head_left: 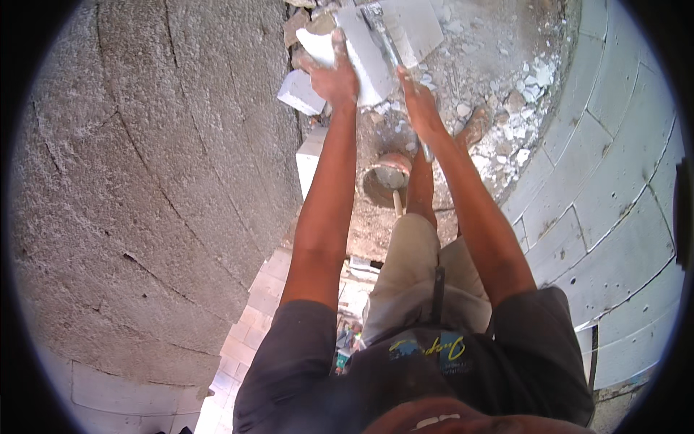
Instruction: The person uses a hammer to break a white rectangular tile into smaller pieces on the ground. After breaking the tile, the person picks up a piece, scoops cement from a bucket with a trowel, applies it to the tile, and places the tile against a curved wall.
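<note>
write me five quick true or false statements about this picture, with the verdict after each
1. The right hand grips a long metal tool. True.
2. The left hand also holds that tool. False: it is on a white chunk.
3. A round reddish container is beside the person's lower leg. True.
4. The rough grey wall fills the picture's right side. False: it is on the left.
5. White rubble lies right of the right hand. True.

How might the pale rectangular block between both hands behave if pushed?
The pale rectangular block is likely stiff, given its straight edges. It may chip easily: white fragments litter the ground. Its flat faces suggest sliding rather than rolling.
</note>
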Demonstrator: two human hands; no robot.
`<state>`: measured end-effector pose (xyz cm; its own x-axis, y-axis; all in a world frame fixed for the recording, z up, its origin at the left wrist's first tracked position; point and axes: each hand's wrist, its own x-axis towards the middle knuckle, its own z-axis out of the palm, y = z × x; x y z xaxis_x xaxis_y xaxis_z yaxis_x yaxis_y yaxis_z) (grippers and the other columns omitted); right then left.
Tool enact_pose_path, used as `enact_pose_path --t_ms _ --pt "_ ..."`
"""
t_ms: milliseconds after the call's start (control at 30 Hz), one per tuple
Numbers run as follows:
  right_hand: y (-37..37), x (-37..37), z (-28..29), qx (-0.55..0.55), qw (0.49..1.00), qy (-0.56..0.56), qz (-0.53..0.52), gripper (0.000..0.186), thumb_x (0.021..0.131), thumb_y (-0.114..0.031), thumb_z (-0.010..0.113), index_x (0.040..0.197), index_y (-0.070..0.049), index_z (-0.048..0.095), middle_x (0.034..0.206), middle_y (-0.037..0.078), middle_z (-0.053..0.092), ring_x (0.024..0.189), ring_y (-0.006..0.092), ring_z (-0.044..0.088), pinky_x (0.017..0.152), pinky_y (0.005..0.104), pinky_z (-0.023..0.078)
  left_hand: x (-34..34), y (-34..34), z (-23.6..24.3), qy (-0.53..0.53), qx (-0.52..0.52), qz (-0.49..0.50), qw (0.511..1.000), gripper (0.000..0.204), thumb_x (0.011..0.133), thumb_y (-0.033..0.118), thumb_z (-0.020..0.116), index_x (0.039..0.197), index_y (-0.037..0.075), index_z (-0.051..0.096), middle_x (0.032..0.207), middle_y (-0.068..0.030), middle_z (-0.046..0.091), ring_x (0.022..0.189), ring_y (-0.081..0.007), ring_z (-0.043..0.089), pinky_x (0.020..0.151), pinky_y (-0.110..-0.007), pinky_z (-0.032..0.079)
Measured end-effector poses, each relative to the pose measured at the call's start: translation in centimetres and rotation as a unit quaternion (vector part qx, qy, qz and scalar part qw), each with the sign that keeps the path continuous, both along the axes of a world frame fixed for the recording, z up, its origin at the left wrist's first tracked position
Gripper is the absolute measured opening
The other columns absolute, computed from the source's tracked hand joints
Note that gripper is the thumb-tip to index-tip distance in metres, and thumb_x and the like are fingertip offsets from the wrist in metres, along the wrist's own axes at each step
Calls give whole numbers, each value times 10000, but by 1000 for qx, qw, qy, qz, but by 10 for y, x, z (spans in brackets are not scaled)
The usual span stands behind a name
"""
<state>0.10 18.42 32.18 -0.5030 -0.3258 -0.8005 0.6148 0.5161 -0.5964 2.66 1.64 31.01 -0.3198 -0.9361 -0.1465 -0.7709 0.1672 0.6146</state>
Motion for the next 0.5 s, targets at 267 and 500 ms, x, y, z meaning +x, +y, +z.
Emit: enact_pose_path --t_ms 267,500 --pt "16 -15 -1 -89 996 18 -5 750 975 -806 367 809 -104 569 695 31 511 656 129 532 582 372 476 -4 6 1 -38 3 27 999 1248 832 790 643 1493 -215 310 1213 -414 638 1169 -495 643 1025 -486 494" --pt "16 0 -23 -141 974 133 -114 584 1040 -650 462 811 -121 554 656 -9 490 563 72 474 480 264 398 -3 8 4 -30 32 36 998 1314 804 833 635 1494 -227 282 1313 -429 576 1243 -501 596 1114 -484 422"
